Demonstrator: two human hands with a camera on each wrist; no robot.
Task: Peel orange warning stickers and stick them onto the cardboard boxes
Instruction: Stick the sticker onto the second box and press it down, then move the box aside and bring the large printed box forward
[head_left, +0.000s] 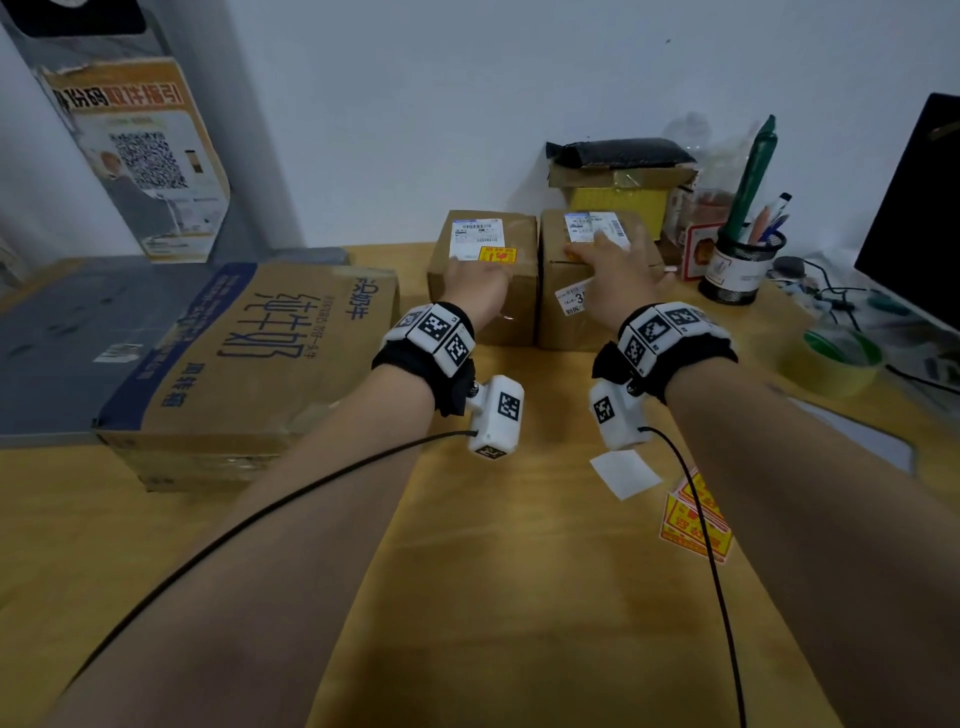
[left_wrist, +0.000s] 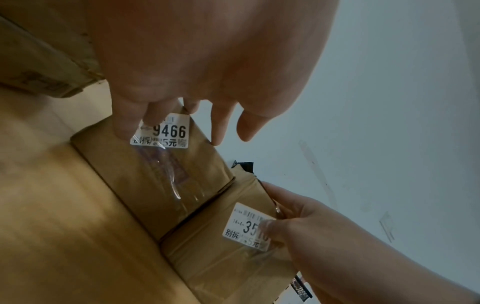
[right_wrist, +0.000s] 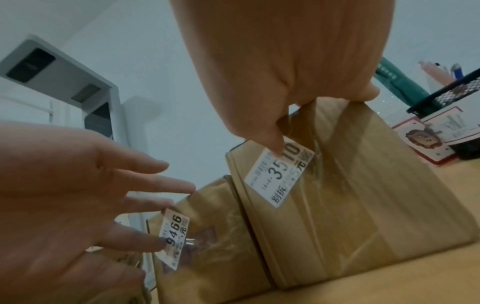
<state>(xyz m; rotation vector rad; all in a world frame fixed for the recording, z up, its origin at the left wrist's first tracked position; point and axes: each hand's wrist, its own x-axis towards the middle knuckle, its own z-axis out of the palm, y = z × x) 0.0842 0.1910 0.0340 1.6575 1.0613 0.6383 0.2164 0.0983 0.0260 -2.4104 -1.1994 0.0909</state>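
Two small cardboard boxes stand side by side at the back of the wooden table. The left box (head_left: 483, 301) (left_wrist: 161, 181) (right_wrist: 215, 257) carries an orange warning sticker (head_left: 497, 255) on top. My left hand (head_left: 475, 288) (left_wrist: 207, 127) (right_wrist: 145, 205) hovers at its front top edge, fingers straight and spread, holding nothing. My right hand (head_left: 602, 265) (right_wrist: 285, 123) lies flat on top of the right box (head_left: 587, 322) (right_wrist: 363, 195), with its thumb (left_wrist: 270, 224) down on the white front label. What lies under that palm is hidden. A stack of orange stickers (head_left: 696, 519) and a white backing paper (head_left: 623, 473) lie near my right forearm.
A big flat carton (head_left: 249, 358) fills the table's left side. Behind the right box stand stacked boxes with a black bag (head_left: 618, 153) on top. A mesh pen holder (head_left: 743, 270), a tape roll (head_left: 841, 358) and a dark monitor (head_left: 919, 218) crowd the right.
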